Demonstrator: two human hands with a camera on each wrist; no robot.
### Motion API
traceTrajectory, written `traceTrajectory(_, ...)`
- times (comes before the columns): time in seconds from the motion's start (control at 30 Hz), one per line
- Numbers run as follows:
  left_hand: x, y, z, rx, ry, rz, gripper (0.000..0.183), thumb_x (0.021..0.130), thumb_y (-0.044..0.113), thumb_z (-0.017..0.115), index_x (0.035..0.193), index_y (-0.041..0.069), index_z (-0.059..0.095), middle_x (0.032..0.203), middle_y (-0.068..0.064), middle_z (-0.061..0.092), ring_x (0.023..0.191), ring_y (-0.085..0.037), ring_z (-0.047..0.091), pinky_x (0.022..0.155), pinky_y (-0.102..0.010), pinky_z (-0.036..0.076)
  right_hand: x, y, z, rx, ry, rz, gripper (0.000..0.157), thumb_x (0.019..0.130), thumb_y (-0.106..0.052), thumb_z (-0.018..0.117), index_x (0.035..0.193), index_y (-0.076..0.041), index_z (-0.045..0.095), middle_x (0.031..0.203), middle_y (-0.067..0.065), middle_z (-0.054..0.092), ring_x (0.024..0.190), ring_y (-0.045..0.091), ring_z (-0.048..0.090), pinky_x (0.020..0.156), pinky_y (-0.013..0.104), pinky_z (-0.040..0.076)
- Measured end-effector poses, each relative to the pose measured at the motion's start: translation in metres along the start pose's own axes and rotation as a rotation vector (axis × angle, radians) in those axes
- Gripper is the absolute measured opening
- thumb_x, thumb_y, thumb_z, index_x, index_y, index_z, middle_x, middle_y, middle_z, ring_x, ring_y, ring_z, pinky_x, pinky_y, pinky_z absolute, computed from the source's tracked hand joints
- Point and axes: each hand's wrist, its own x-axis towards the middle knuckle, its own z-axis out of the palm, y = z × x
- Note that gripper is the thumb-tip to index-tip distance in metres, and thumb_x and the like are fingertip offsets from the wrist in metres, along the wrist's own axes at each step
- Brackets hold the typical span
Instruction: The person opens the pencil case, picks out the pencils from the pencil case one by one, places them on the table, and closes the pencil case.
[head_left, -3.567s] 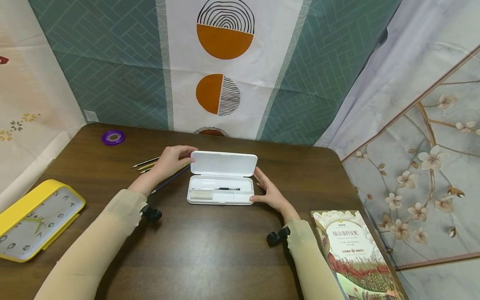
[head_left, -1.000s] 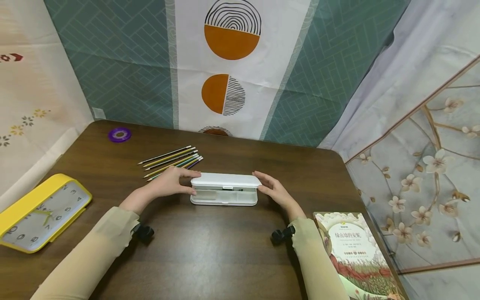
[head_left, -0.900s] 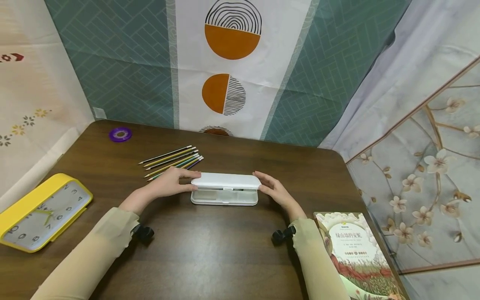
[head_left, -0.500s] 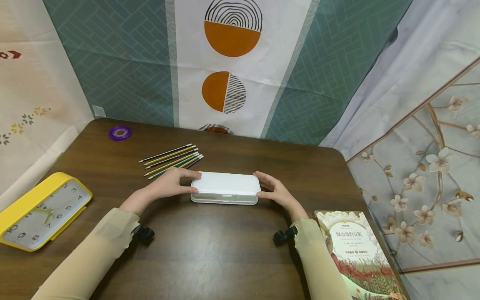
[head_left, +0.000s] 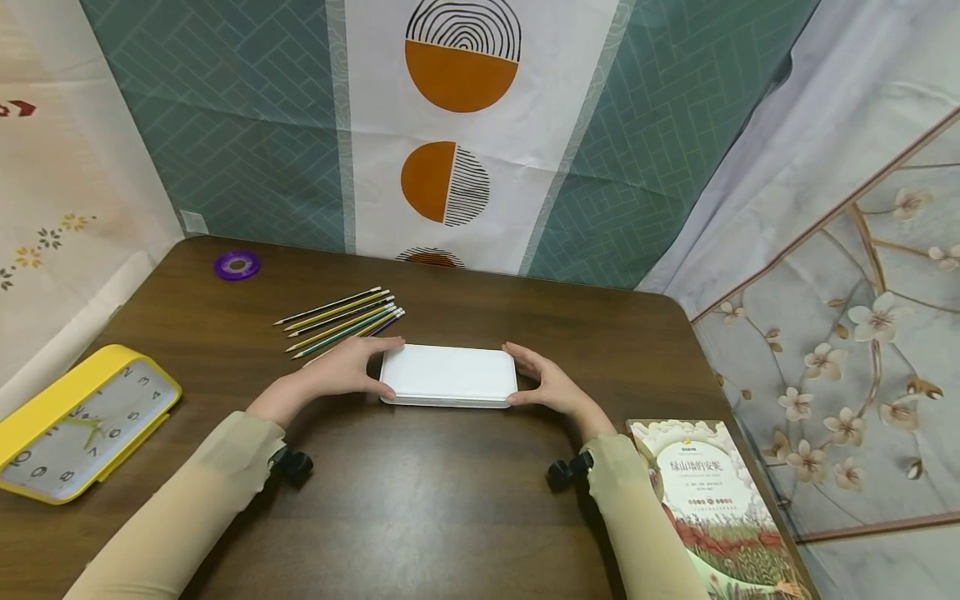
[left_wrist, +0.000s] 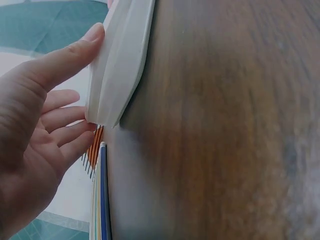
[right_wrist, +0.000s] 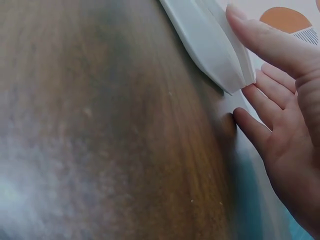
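Note:
A white pencil case [head_left: 450, 374] lies on the brown table with its lid down flat over the base; what is inside is hidden. At its left end, my left hand [head_left: 341, 369] holds the case, thumb at the front edge and fingers toward the back corner. My right hand [head_left: 553, 385] holds the right end in the same way. The left wrist view shows the left thumb [left_wrist: 75, 55] against the case's side [left_wrist: 120, 65]. In the right wrist view, the right thumb [right_wrist: 260, 35] lies along the lid edge, with the fingers spread beyond the end.
Several pencils [head_left: 341, 321] lie side by side behind my left hand. Farther back is a purple ring-shaped object [head_left: 237, 265]. A yellow clock [head_left: 90, 425] is at the left, and a book with a flowery cover [head_left: 712, 500] lies at the right edge.
The pencil case's lid has swung from upright down onto the base, covering the brush and the pale block inside. Both hands have moved toward the front with it and stay at its ends.

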Motion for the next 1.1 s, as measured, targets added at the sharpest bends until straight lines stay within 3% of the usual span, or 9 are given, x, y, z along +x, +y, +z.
traceTrajectory(0.3, 0.000, 0.002, 0.000, -0.010, 0.000, -0.024, 0.087, 0.069, 0.029, 0.088, 0.140, -0.005, 0.049, 0.141, -0.022, 0.053, 0.132, -0.037, 0.049, 0.107, -0.052, 0.041, -0.001, 0.001, 0.003, -0.002, 0.003, 0.003, 0.089, 0.079, 0.000, 0.078, 0.151, 0.006, 0.027, 0.157, 0.021, 0.031, 0.145, 0.036, 0.030, 0.117, 0.051, 0.028)
traceTrajectory(0.43, -0.001, 0.002, 0.000, -0.029, -0.004, -0.046, 0.088, 0.068, 0.028, 0.089, 0.139, -0.004, 0.049, 0.141, -0.022, 0.053, 0.132, -0.037, 0.049, 0.107, -0.052, 0.041, 0.002, 0.019, 0.004, -0.006, 0.015, -0.003, 0.091, 0.078, 0.001, 0.079, 0.152, 0.002, 0.027, 0.158, 0.017, 0.031, 0.146, 0.033, 0.029, 0.118, 0.050, 0.027)
traceTrajectory(0.53, 0.000, 0.002, 0.001, -0.040, 0.001, -0.062, 0.089, 0.067, 0.027, 0.090, 0.140, -0.003, 0.050, 0.141, -0.021, 0.053, 0.132, -0.036, 0.049, 0.107, -0.051, 0.041, 0.003, 0.021, 0.005, -0.001, 0.017, -0.013, 0.091, 0.077, 0.000, 0.079, 0.152, 0.002, 0.027, 0.157, 0.018, 0.032, 0.146, 0.035, 0.029, 0.117, 0.052, 0.027)
traceTrajectory(0.67, 0.000, 0.003, 0.003, -0.036, 0.017, -0.053, 0.090, 0.064, 0.027, 0.091, 0.139, -0.004, 0.051, 0.140, -0.022, 0.054, 0.131, -0.036, 0.050, 0.106, -0.051, 0.042, -0.001, 0.006, 0.005, -0.003, 0.004, -0.005, 0.092, 0.078, -0.002, 0.080, 0.151, 0.006, 0.026, 0.157, 0.021, 0.030, 0.145, 0.038, 0.029, 0.116, 0.053, 0.027)
traceTrajectory(1.1, 0.002, -0.001, 0.003, -0.033, -0.001, -0.013, 0.094, 0.065, 0.030, 0.091, 0.140, -0.006, 0.048, 0.142, -0.023, 0.052, 0.132, -0.038, 0.048, 0.107, -0.052, 0.041, -0.002, 0.003, 0.003, 0.032, 0.007, -0.025, 0.093, 0.076, 0.002, 0.080, 0.151, 0.008, 0.025, 0.157, 0.025, 0.027, 0.146, 0.038, 0.027, 0.116, 0.054, 0.026)
